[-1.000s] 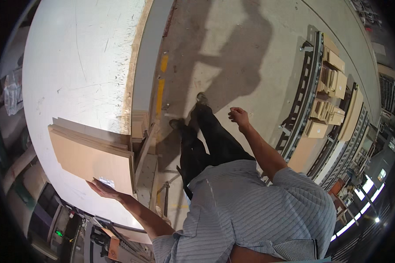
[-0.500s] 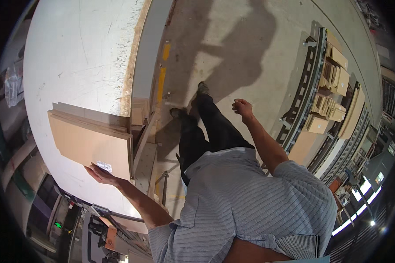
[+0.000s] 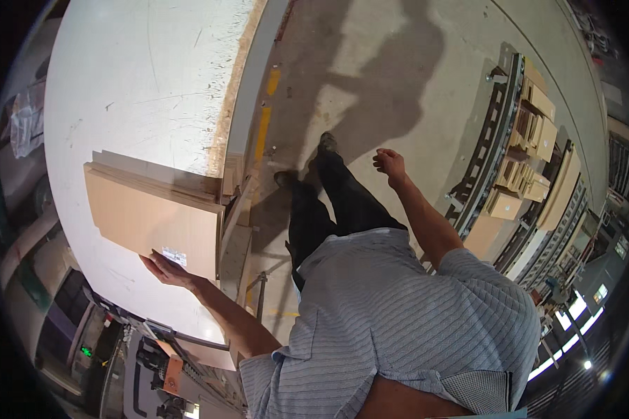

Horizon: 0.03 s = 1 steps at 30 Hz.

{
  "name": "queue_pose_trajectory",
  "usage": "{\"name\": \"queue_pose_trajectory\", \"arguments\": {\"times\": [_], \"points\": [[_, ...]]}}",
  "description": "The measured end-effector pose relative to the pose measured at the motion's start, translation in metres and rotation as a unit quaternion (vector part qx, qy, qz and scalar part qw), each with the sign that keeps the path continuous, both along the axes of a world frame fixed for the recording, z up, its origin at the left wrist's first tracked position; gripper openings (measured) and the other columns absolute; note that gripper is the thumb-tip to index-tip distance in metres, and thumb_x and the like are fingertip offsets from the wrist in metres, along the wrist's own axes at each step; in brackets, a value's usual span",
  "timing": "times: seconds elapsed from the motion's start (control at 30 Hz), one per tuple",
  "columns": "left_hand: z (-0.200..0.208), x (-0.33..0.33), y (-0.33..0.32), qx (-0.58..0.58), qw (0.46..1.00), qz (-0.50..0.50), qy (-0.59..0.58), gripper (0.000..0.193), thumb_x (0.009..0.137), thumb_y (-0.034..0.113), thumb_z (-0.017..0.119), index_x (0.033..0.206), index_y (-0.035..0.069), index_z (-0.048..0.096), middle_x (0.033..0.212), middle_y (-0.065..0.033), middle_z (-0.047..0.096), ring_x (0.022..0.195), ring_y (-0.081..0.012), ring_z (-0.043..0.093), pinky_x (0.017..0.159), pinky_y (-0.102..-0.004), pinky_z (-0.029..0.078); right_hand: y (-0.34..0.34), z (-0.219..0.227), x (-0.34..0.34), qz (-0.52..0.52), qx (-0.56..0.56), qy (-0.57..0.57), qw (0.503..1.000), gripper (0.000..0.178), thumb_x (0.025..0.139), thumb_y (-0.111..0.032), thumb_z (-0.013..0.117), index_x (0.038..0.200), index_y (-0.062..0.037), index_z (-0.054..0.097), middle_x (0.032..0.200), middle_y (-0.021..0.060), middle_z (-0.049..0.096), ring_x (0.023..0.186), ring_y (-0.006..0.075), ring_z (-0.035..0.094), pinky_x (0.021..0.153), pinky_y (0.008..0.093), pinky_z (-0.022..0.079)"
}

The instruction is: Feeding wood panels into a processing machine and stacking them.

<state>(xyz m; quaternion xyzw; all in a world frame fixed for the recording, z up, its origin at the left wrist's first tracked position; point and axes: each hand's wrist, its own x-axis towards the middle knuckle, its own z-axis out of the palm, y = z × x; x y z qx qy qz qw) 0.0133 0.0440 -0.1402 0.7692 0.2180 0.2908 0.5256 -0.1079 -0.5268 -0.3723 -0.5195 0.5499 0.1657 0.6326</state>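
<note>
A stack of flat light-brown boards [image 3: 143, 209] lies on the white worktable, its top board carrying a white label [image 3: 175, 256]. At the near edge of this stack, beside the label, is my left hand [image 3: 168, 271]. Its fingers are stretched out and somewhat apart, the tips at the board's edge and no grip around it. My right hand [image 3: 390, 165] hangs out over the floor, away from the boards. Its fingers are loosely curled in, and nothing shows in them.
The white worktable [image 3: 154, 84] has a worn, chipped edge. More boards [image 3: 232, 174] stand low beside it. On the right, a roller conveyor [image 3: 479, 146] bears several stacks of brown panels [image 3: 538, 133]. Yellow tape [image 3: 263, 133] marks the concrete floor.
The table and boards sit slightly farther right in the picture. My left hand has drawn back a little from the top board, its fingers more apart. My right hand stays loosely curled.
</note>
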Motion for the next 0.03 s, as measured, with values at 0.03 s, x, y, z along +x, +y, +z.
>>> {"name": "queue_pose_trajectory", "arguments": {"times": [0.03], "points": [[-0.0027,-0.0002,0.0041,0.022,1.0,-0.02,-0.007,0.061,0.097,0.03,0.067,0.141,-0.008,0.048,0.139,-0.0217,0.053,0.125,-0.0255,0.052,0.111,-0.0357,0.039,0.0024,0.0004,0.0092,0.003,0.005,-0.015,1.0,0.028,0.093,-0.023,0.067,0.115,-0.0056,0.063,0.093,0.0065,0.07,0.077,0.0168,0.067,0.068,0.031,0.053]]}}
